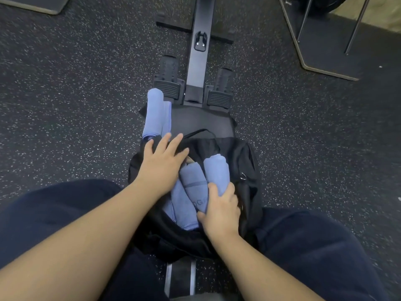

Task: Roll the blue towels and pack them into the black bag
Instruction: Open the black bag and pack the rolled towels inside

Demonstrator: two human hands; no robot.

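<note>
The black bag point(243, 153) lies open on the bench between my knees. Inside it lie rolled blue towels: one point(194, 183) in the middle, another point(178, 205) partly under my left wrist. My right hand point(219, 211) grips a third rolled blue towel point(216, 170) at the bag's right side, its far end poking up out of the opening. My left hand point(165, 161) rests flat with straight fingers on the bag's far left rim. One more rolled blue towel point(155, 114) lies outside, on the bench pad just beyond the bag.
The black bench pad point(201, 122) runs ahead into a rowing-machine rail point(198, 51) with two footplates. Speckled black rubber floor surrounds it. A metal frame on a mat point(325, 40) stands at the far right. My dark-trousered legs flank the bag.
</note>
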